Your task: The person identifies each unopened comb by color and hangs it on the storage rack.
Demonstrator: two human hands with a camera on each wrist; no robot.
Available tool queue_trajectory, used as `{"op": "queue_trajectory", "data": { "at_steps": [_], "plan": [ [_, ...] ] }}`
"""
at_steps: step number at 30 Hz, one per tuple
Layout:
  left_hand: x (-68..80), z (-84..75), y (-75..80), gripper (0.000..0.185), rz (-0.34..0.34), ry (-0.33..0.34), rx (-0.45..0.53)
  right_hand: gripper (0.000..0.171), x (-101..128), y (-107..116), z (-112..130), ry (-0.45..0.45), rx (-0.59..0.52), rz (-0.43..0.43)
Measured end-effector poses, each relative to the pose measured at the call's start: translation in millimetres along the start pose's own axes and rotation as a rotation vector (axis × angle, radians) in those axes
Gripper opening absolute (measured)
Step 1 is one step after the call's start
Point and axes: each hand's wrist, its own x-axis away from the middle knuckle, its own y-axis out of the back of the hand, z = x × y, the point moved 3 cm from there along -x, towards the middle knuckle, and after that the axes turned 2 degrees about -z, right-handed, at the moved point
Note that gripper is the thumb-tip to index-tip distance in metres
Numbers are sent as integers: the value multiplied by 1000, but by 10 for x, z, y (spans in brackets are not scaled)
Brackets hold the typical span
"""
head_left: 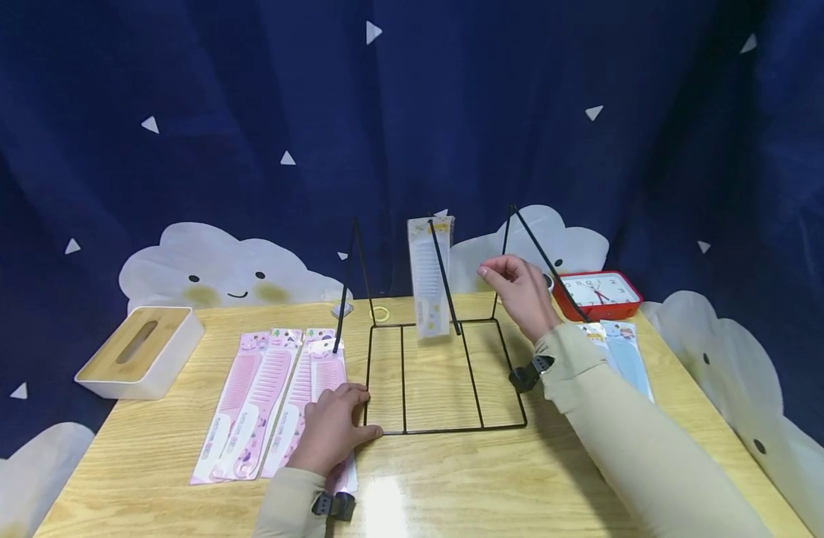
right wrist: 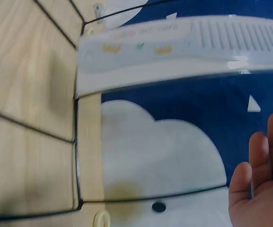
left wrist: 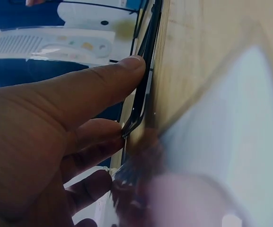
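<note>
A black wire rack (head_left: 445, 373) stands mid-table with three slanted rods. A white comb in a clear pack (head_left: 430, 276) hangs on the middle rod. My right hand (head_left: 500, 278) hovers just right of that pack, fingers loosely bent and holding nothing; in the right wrist view the white comb pack (right wrist: 183, 47) hangs apart from the fingers (right wrist: 264, 156). My left hand (head_left: 347, 418) rests on the pink comb packs (head_left: 270, 396), its thumb (left wrist: 93, 90) pressed along the rack's base wire (left wrist: 143, 94) at the front left corner.
A white tissue box with a wooden lid (head_left: 139, 351) sits at the left edge. Blue comb packs (head_left: 623, 351) and a red clock (head_left: 598, 293) lie at the right. A yellow ring (head_left: 381, 314) lies behind the rack. A dark blue curtain backs the table.
</note>
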Motion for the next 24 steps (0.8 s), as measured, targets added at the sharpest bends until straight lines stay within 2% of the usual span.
{"op": "queue_trajectory", "data": {
  "at_steps": [5, 8, 11, 15, 19, 24],
  "plan": [
    [8, -1, 10, 58, -4, -1, 3, 33, 58, 166, -189, -14, 20, 21],
    [10, -3, 12, 57, -11, -6, 3, 37, 90, 272, -336, -65, 10, 47],
    [11, -4, 9, 56, -17, -11, 0, 39, 119, 391, -487, -100, 5, 28],
    [14, -2, 6, 57, -18, -10, 1, 38, 150, 557, -657, -86, 109, -23],
    [17, 3, 3, 57, -15, -6, 5, 37, 182, 713, -804, -64, 194, -36],
    [17, 3, 2, 57, -19, -9, 11, 42, 232, 899, -982, -104, 304, -38]
  ]
}}
